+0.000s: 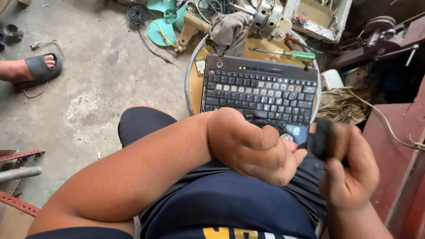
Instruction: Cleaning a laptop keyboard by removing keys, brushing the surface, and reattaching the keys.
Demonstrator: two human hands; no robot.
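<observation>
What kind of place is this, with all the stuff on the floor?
Probably a small repair workshop. A laptop base lies on a round stool beside a green-handled screwdriver, and teal fan blades and loose wires lie on the concrete floor.

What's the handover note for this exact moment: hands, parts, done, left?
Left hand: curled into a loose fist over the front edge of the laptop base; whether it grips anything cannot be told.
Right hand: raised beside it, closed on a small dark object, blurred.
Laptop base sits on a round stool top, keyboard up, no screen visible.
Green-handled screwdriver lies behind the laptop, untouched.
Done: unclear from the view.
Left: the keyboard is still in place in the base.
</observation>
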